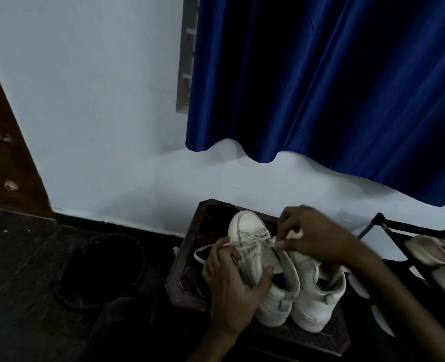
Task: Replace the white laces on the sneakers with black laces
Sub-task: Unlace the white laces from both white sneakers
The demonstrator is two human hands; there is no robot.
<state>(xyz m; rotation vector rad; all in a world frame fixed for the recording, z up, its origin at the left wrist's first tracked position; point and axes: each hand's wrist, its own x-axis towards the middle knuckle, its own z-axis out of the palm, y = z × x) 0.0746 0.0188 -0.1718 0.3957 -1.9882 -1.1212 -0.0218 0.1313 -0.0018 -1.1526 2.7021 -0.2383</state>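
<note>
While left hand [231, 280] clasps white leather sneaker [250, 224] | right hand [318, 236] pinches its flat white lace [259, 237] | threaded run lies just left of pinch, toe pointing away

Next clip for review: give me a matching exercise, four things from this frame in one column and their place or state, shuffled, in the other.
Things:
1 left hand
2 right hand
3 curtain
4 basket

Places or states:
A on the floor, left of the table
B pinches a white lace above the left sneaker
C blue, hangs by the wall
D grips the left sneaker's side

Pairs: 1-D; 2-B; 3-C; 4-A
</note>
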